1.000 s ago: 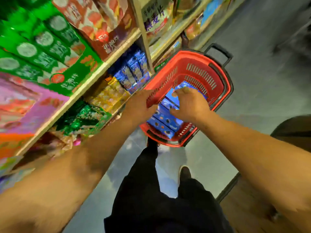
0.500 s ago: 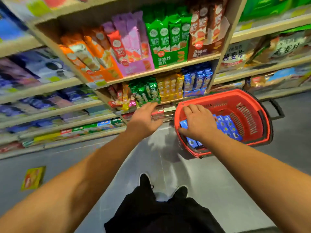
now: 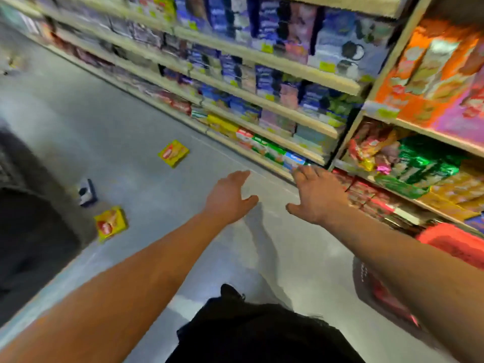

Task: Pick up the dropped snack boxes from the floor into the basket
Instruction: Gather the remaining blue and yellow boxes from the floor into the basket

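Two yellow snack boxes lie on the grey floor, one far out (image 3: 173,153) and one nearer at the left (image 3: 111,223). A small dark blue and white box (image 3: 86,193) lies between them. My left hand (image 3: 228,197) and my right hand (image 3: 315,195) are stretched out over the floor with fingers spread, holding nothing. The red basket (image 3: 455,243) shows only partly at the right edge, behind my right forearm; its contents are hidden. The view is blurred.
Stocked store shelves (image 3: 275,106) run along the right side of the aisle. A dark rounded object (image 3: 31,231) fills the left edge near the closer yellow box. My dark trousers and one shoe (image 3: 231,290) are at the bottom.
The view has swung left from the basket to the aisle floor. Both hands have left the basket rim and now reach out empty; the dropped boxes have come into view.
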`<state>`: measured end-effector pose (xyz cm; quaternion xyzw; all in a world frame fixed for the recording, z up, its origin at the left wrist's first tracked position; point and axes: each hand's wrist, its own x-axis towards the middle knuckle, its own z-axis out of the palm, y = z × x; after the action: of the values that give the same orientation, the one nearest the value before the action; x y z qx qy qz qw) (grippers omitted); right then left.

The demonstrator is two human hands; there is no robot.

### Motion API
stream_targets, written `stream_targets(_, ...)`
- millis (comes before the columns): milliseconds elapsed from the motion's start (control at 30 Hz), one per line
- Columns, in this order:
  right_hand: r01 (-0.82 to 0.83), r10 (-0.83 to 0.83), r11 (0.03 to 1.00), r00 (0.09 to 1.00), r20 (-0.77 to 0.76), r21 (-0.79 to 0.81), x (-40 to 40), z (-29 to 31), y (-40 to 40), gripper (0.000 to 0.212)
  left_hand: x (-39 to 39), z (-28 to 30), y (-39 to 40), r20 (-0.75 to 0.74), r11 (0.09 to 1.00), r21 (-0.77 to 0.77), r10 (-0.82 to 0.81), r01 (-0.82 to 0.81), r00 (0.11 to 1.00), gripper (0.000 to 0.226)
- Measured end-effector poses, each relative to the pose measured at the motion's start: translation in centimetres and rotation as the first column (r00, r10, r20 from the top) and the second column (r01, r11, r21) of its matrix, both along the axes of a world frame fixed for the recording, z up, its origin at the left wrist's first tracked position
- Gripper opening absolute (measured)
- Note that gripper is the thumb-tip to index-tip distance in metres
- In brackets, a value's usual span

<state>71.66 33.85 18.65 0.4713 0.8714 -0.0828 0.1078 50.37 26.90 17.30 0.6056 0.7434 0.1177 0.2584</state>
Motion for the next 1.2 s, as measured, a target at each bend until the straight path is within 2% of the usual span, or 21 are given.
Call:
stream_targets(133,-0.162,0.161,0.987,0.986,-0.028,-0.014,-11.7,0.6,-0.7,0.09,-11.0,-0.2,-4.2,-0.025,0.982,0.029,0.189,-0.188,0.982,0.072)
stream_targets(300,-0.343,0.343,0.939,0.939,-0.016,0.004,-24.1,1.1,-1.7,0.088,-21.4,-0.5,-9.4,-0.033,0.901,0.024,0.433,-0.432,0.901,0.073)
stream_targets(500,-0.59,0.59,0.808,0.808,-0.013,-0.007,-38.5,0.6,-3.3,0.087,-30.2,-0.2,-16.0,-0.04,0.719,0.017,0.695,-0.695,0.718,0.071)
stream_targets(600,-0.725,0.725,0.689,0.689,-0.01,-0.02,-46.3,0.1,-4.5,0.086,-34.1,-0.7,-19.1,-0.058,0.574,-0.009,0.817,-0.819,0.573,0.072)
stream_targets(767,-0.866,0.866,0.5,0.5,0.0,-0.034,-56.3,-1.4,-4.9,0.085,-38.5,-1.5,-20.7,-0.08,0.408,-0.01,0.91,-0.913,0.408,0.072)
stream_targets(933,-0.924,0.926,0.378,0.377,0.028,-0.062,-63.9,-2.2,-2.8,0.084,-43.2,-2.5,-18.9,-0.085,0.283,-0.019,0.955,-0.959,0.284,0.073)
stream_targets(1067,-0.936,0.942,0.335,0.335,0.026,-0.105,-69.5,-3.1,0.1,0.082,-47.1,-3.0,-16.2,-0.083,0.217,-0.038,0.972,-0.976,0.219,0.074)
stream_targets(1200,-0.933,0.943,0.333,0.333,0.025,-0.135,-75.5,-4.7,2.6,0.078,-52.6,-4.2,-13.6,-0.077,0.221,-0.078,0.971,-0.972,0.227,0.074)
